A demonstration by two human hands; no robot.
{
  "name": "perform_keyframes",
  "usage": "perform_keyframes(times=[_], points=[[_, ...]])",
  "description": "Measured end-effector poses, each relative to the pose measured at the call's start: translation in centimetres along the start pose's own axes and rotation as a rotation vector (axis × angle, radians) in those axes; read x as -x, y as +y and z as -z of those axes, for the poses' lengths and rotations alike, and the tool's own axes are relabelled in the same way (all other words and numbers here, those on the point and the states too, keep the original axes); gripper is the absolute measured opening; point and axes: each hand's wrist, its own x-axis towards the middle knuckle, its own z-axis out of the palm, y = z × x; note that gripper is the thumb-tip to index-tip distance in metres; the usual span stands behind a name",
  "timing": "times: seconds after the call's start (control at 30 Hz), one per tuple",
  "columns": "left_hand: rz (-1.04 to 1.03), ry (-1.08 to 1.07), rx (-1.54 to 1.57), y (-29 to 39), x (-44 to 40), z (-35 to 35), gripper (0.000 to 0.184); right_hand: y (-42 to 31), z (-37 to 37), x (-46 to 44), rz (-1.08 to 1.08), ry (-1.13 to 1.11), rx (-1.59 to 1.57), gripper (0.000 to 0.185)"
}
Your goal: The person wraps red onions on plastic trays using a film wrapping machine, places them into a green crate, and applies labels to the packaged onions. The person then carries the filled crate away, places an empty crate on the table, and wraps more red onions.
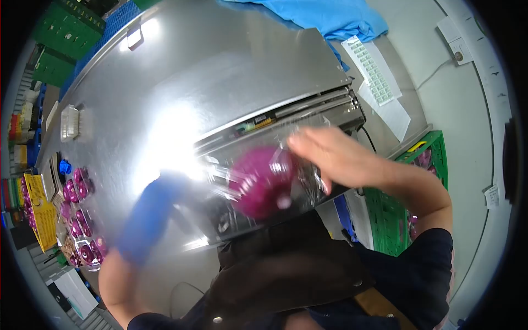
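Observation:
A purple bundle that looks like red onions (258, 190), blurred by motion, lies under clear plastic film (220, 179) on the wrapping station in front of me. My right hand (338, 157), bare, is at the bundle's right side, its fingers stretched out over the film and the thumb apart. My left hand (151, 212) wears a blue glove and is at the left end of the film. Motion smears its fingers, so its grip does not show. Behind the bundle runs a metal roller (313, 107).
Packed red onions (80, 225) sit at the table's left end, near a clear empty tray (70, 123) and a yellow crate (43, 212). A green crate (388, 220) stands at my right. Label sheets (371, 71) and blue plastic (324, 19) lie at the far right.

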Motion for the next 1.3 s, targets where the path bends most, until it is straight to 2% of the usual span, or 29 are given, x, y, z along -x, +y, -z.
perform_keyframes(times=[0.07, 0.13, 0.17, 0.2, 0.23, 0.27, 0.3, 0.33, 0.37, 0.4, 0.47, 0.5, 0.53, 0.57, 0.6, 0.63, 0.73, 0.8, 0.83, 0.87, 0.9, 0.93, 0.97, 1.03, 1.07, 1.13, 1.23, 1.3], points=[[0.075, 0.063, -0.01, -3.8, 0.4, -1.8, 0.043, 2.6, -2.1, 1.2, -0.166, -0.001, -0.094, 0.047], [0.128, 0.192, 0.009, -7.5, 0.1, -4.1, 0.04, 6.5, -4.1, 1.0, -0.214, 0.047, -0.093, 0.041], [0.019, 0.298, -0.107, -9.9, -0.7, -4.9, 0.035, 8.1, -5.1, 0.8, -0.177, 0.139, -0.143, 0.032], [-0.095, 0.403, -0.225, -12.7, -1.8, -5.5, 0.03, 10.3, -6.2, 0.4, -0.031, 0.282, -0.052, 0.029], [-0.294, 0.632, -0.612, -15.2, -3.0, -5.8, 0.028, 12.6, -7.3, -0.2, 0.117, 0.427, 0.039, 0.027], [-0.322, 0.703, -0.541, -15.2, -3.2, -6.5, 0.029, 13.8, -7.8, -0.4, 0.267, 0.573, 0.136, 0.025], [-0.347, 0.77, -0.47, -15.1, -3.3, -7.3, 0.029, 13.3, -7.7, 0.0, 0.204, 0.648, 0.218, 0.022], [-0.372, 0.834, -0.4, -15.0, -3.2, -7.9, 0.03, 14.2, -7.7, -0.4, 0.291, 0.789, 0.268, 0.02], [-0.4, 0.943, -0.475, -14.7, -3.3, -8.4, 0.033, 14.6, -7.8, -0.8, 0.293, 0.856, 0.304, 0.02], [-0.405, 0.979, -0.457, -15.0, -3.1, -8.5, 0.035, 14.9, -7.8, -0.9, 0.292, 0.92, 0.342, 0.022], [-0.416, 1.049, -0.427, -16.0, -2.5, -7.2, 0.04, 14.9, -6.8, -0.1, 0.325, 0.894, 0.322, 0.03], [-0.428, 1.027, -0.414, -20.2, -2.4, -3.9, 0.047, 15.2, -6.2, 0.6, 0.234, 0.862, 0.334, 0.036], [-0.324, 0.978, -0.441, -20.6, -1.0, -3.3, 0.047, 14.7, -5.6, 1.7, 0.131, 0.799, 0.159, 0.035], [-0.221, 0.924, -0.473, -20.9, 0.4, -2.6, 0.047, 14.2, -5.0, 3.1, 0.104, 0.734, 0.169, 0.032], [-0.167, 0.881, -0.274, -20.0, 2.0, -3.3, 0.047, 14.3, -4.5, 4.4, 0.078, 0.668, 0.183, 0.03], [-0.106, 0.831, -0.401, -21.5, 3.2, -2.6, 0.047, 15.1, -4.4, 5.6, -0.031, 0.594, 0.17, 0.03], [0.266, 0.497, -0.311, -23.7, 6.4, -3.2, 0.039, 20.2, -6.3, 8.6, -0.358, 0.396, 0.097, 0.028], [-0.109, 0.238, -1.043, -28.1, 6.2, -5.0, 0.03, 24.4, -9.4, 8.8, -0.535, 0.295, 0.092, 0.031], [0.208, 0.157, -0.947, -31.0, 4.7, -5.7, 0.017, 26.2, -11.7, 8.2, -0.549, 0.306, 0.052, 0.032], [0.347, 0.22, -0.56, -33.6, 4.1, -6.6, 0.02, 27.7, -14.4, 6.9, -0.562, 0.315, 0.014, 0.033], [0.462, 0.339, -0.182, -35.1, 3.4, -7.8, 0.028, 29.6, -16.9, 4.9, -0.329, 0.224, 0.178, 0.03], [0.374, 0.575, 0.477, -35.0, 2.6, -10.3, 0.031, 30.4, -19.2, 3.3, -0.096, 0.127, 0.332, 0.028], [0.33, 0.542, 0.462, -35.0, 2.0, -11.3, 0.033, 27.4, -19.4, 3.0, -0.043, 0.117, -0.001, 0.028], [0.294, 0.508, 0.493, -34.8, 0.8, -12.7, 0.036, 25.1, -20.3, 3.0, 0.154, 0.027, -0.427, 0.032], [0.237, 0.503, 0.473, -34.2, 0.4, -13.4, 0.038, 26.0, -21.3, 2.7, 0.305, -0.044, -0.51, 0.035], [0.014, 0.513, 0.38, -31.7, 0.1, -14.3, 0.041, 25.7, -21.4, 2.7, 0.391, -0.204, -0.627, 0.038], [-0.532, 0.501, 0.207, -26.5, -1.0, -14.4, 0.046, 21.8, -19.8, 3.5, 0.211, -0.458, -0.746, 0.041], [-0.821, 0.368, 0.139, -22.9, -2.6, -14.5, 0.049, 18.9, -18.6, 4.0, 0.101, -0.609, -0.825, 0.043]])
